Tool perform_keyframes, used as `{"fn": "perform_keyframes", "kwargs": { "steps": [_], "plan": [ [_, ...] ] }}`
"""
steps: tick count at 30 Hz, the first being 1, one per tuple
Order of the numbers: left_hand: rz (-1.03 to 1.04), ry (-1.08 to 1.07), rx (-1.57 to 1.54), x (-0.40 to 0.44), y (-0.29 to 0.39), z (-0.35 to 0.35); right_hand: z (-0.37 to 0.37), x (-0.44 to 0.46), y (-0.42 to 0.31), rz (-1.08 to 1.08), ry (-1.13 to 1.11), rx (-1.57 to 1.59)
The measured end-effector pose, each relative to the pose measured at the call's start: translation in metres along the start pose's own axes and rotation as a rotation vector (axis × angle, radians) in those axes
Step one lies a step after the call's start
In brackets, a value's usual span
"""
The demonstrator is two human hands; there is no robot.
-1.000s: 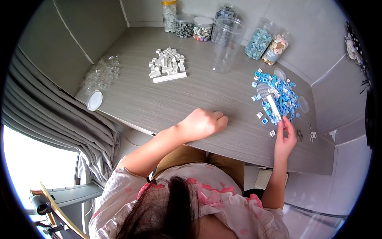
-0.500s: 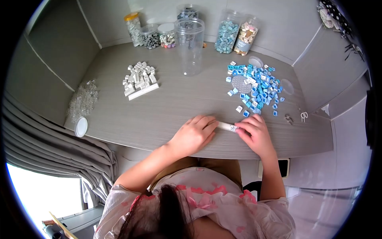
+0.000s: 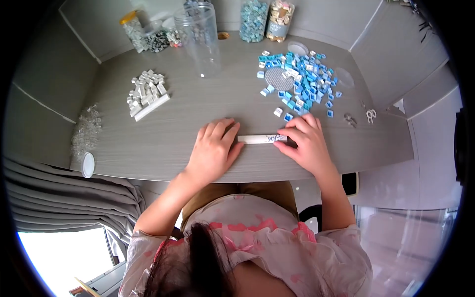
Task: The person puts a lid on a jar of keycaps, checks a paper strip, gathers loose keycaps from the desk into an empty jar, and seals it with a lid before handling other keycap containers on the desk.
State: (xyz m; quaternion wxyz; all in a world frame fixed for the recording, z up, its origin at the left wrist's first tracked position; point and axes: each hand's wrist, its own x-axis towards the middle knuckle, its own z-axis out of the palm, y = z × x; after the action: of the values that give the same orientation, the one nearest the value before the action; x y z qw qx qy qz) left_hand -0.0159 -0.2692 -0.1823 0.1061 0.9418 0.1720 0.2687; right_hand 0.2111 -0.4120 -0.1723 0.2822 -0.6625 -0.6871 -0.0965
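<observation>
A long white spacebar keycap [image 3: 255, 139] with dark lettering near its right end lies level between my two hands, close to the front of the table. My left hand [image 3: 213, 148] has its thumb and fingers curved around the left end, which is partly hidden. At the right end, my right hand [image 3: 307, 143] pinches the keycap between thumb and fingers beside the lettering. Just beyond my right hand spreads a heap of blue and white keycaps [image 3: 309, 81], with a round mesh disc [image 3: 279, 79] at its left side.
White keycaps [image 3: 146, 89] lie at left, a long white bar [image 3: 152, 108] beside them. Clear small pieces [image 3: 86, 131] and a white lid [image 3: 88, 165] sit at the left edge. An open clear jar [image 3: 205, 54] and filled jars [image 3: 253, 22] stand behind. A white ring-handled tool [image 3: 371, 116] lies right.
The view has shifted, so the table's contents appear higher and further left. My left hand has drawn back toward the left end, uncovering more of the spacebar keycap, which now lies more level.
</observation>
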Motion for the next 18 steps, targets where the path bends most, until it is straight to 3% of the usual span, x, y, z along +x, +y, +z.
{"fn": "perform_keyframes", "kwargs": {
  "steps": [18],
  "plan": [
    [0.049, 0.028, -0.037, 0.0034, -0.0005, 0.0002, 0.0013, -0.0002, 0.0000, -0.054, 0.032, 0.032]
  ]
}}
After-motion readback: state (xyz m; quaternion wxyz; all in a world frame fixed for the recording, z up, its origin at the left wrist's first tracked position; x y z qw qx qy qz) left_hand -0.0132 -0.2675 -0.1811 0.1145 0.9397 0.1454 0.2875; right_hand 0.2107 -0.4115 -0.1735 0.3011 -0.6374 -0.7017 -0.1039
